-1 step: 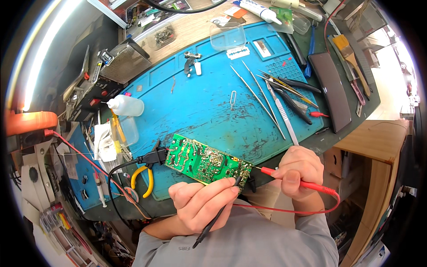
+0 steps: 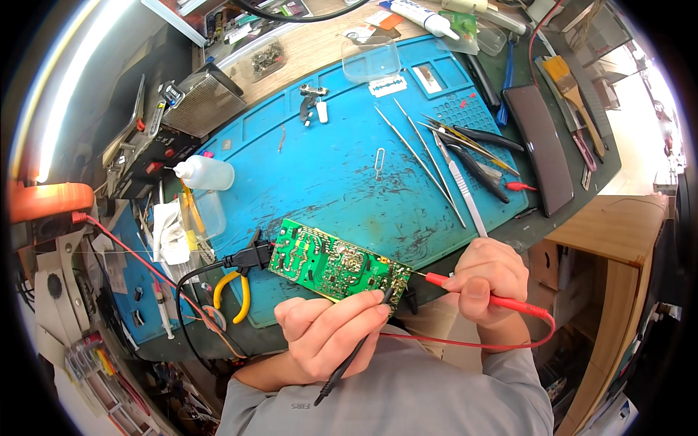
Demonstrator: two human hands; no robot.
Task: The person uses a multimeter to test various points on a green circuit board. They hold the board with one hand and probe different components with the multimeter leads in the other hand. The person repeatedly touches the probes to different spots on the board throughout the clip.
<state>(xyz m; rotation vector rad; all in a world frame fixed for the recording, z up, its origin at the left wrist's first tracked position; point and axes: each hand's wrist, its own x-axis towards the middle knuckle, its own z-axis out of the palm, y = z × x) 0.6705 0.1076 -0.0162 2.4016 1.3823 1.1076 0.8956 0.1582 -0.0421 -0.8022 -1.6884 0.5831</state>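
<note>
My left hand [image 2: 333, 336] is closed around a black test probe [image 2: 340, 376], its fingertips by the lower right part of a green circuit board [image 2: 338, 263]. The probe's front end reaches the board's solder side; whether the tip touches cannot be seen. In my right hand [image 2: 486, 280] is a red test probe [image 2: 518, 304], gripped in a fist. Its thin metal tip points left at the board's right end and looks to be at its edge. A black power plug [image 2: 251, 258] with a cable joins the board's left end. Whether my left fingers also support the board is hidden.
Beneath lies a blue work mat [image 2: 313, 171] with tweezers [image 2: 425, 163], a scalpel [image 2: 462, 185] and black-handled cutters [image 2: 480, 173]. A phone [image 2: 539, 149] lies at the right, a white squeeze bottle [image 2: 206, 173] at the left. Yellow-handled pliers [image 2: 243, 298] sit beside the plug; an orange meter [image 2: 51, 200] stands far left.
</note>
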